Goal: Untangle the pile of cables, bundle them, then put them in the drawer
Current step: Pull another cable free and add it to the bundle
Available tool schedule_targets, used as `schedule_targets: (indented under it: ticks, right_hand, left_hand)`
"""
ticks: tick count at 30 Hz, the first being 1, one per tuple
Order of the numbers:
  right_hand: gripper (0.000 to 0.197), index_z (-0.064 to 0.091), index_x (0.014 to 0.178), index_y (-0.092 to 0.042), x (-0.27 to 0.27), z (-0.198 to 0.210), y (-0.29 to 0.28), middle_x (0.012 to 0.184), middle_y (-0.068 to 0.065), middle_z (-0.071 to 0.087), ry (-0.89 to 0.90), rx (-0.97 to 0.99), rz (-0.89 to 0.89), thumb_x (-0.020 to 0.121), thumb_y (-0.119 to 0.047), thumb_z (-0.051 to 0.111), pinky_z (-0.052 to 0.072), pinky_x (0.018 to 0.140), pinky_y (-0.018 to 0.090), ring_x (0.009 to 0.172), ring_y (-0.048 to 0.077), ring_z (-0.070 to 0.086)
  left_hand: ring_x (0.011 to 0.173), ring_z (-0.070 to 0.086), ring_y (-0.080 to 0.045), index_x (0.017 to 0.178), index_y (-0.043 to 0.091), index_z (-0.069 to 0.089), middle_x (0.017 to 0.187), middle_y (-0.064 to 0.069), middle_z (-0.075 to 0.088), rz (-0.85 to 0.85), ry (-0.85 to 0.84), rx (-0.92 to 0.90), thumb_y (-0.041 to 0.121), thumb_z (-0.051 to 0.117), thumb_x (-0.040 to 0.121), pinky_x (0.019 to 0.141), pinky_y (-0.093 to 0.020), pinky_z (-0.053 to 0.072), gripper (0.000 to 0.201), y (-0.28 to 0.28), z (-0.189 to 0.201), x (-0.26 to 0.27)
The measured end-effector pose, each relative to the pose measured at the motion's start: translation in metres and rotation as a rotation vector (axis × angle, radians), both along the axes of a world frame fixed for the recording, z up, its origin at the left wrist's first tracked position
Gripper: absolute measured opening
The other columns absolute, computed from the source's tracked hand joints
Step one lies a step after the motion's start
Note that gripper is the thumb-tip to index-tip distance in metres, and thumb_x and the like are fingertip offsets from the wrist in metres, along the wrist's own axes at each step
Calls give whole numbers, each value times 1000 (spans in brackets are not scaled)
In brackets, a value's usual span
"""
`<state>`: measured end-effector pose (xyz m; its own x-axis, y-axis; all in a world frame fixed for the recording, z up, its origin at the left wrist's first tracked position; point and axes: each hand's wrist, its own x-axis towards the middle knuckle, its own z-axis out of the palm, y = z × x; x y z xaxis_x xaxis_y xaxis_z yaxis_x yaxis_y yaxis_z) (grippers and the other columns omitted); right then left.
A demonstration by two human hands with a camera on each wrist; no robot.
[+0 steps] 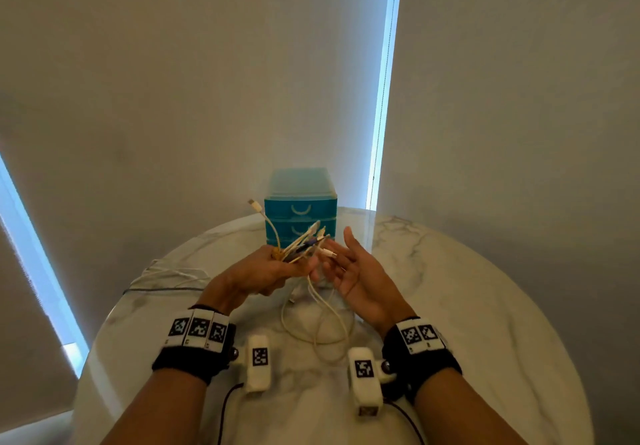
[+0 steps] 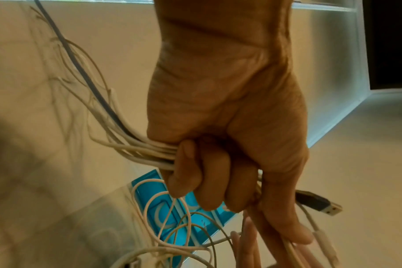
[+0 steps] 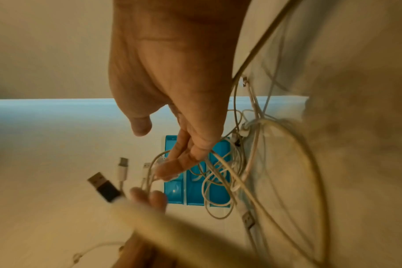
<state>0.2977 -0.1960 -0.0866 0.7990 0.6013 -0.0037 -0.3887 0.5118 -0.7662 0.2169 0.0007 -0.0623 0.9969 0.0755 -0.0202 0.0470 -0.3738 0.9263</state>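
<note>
My left hand (image 1: 277, 269) grips a bunch of white cables (image 1: 298, 240) near their plug ends, fist closed round them (image 2: 149, 154) in the left wrist view. The plugs fan upward in front of the blue drawer unit (image 1: 300, 207). One black USB plug (image 2: 319, 204) sticks out past the fingers. The cables' long loops (image 1: 322, 320) hang down onto the marble table (image 1: 450, 306). My right hand (image 1: 346, 264) is beside the bunch, palm up, fingers straight (image 3: 172, 163), holding nothing.
The blue three-drawer unit stands at the table's far edge, all drawers closed. More cable slack (image 1: 166, 276) trails over the table's left edge. Walls and window blinds stand behind the table.
</note>
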Motion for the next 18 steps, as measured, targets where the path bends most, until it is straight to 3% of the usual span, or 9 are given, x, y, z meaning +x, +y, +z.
schedule_targets:
  ticks: [2, 5, 7, 9, 11, 13, 15, 18]
  right_hand:
    - [61, 63, 144, -3, 2, -2, 1, 140, 16, 70, -9, 13, -32, 102, -46, 69, 56, 99, 33, 118, 23, 68]
    - [48, 73, 134, -6, 4, -4, 0, 125, 11, 76, -21, -23, -42, 103, -43, 69, 55, 89, 30, 101, 18, 70]
    - [41, 78, 127, -9, 4, -5, -1, 120, 10, 75, -31, -69, -47, 104, -41, 69, 55, 90, 33, 103, 19, 68]
    - [39, 78, 127, -10, 5, -6, -1, 116, 9, 75, -30, -120, -106, 101, -38, 73, 53, 94, 36, 104, 19, 66]
    - [34, 75, 123, -6, 7, -6, -1, 105, 6, 77, 8, -106, -190, 99, -30, 76, 56, 86, 32, 96, 17, 69]
    - [22, 72, 117, -7, 10, -4, -4, 102, 8, 76, 40, -10, -247, 100, -21, 75, 60, 77, 28, 91, 16, 72]
    - [16, 69, 117, -8, 12, 1, -10, 103, 9, 77, -23, 44, -286, 104, -17, 69, 60, 73, 26, 91, 17, 73]
    - [19, 68, 125, -8, 8, 4, -12, 103, 9, 77, -233, -73, -268, 107, -13, 63, 57, 71, 26, 90, 17, 72]
  left_hand:
    - [51, 34, -9, 76, 25, 70, 60, 4, 47, 0, 33, 33, 58, 87, 77, 49, -24, 28, 37, -1, -3, 5]
    - [52, 33, -11, 79, 28, 81, 71, -7, 53, -62, 47, 92, 63, 88, 74, 48, -26, 28, 37, 0, -7, 9]
    - [55, 31, -14, 86, 29, 84, 82, -12, 55, -118, 63, 118, 67, 87, 75, 50, -27, 27, 40, 2, -10, 10]
    - [56, 31, -15, 95, 22, 84, 88, -12, 57, -125, 78, 110, 68, 87, 76, 49, -27, 27, 50, 4, -11, 10]
    - [53, 30, -13, 102, 12, 81, 75, -9, 53, -71, 50, 74, 63, 86, 80, 47, -25, 26, 55, 3, -10, 9]
    - [51, 29, -9, 103, 16, 83, 62, 3, 42, 56, -14, 35, 64, 80, 85, 46, -24, 25, 52, 2, -6, 6]
    - [52, 27, -9, 104, 24, 85, 61, 8, 36, 196, -125, -140, 65, 74, 89, 46, -24, 22, 45, 5, -5, 8]
    - [49, 21, -7, 117, 12, 79, 57, 10, 30, 381, -265, -555, 47, 73, 98, 42, -21, 18, 41, 10, -10, 18]
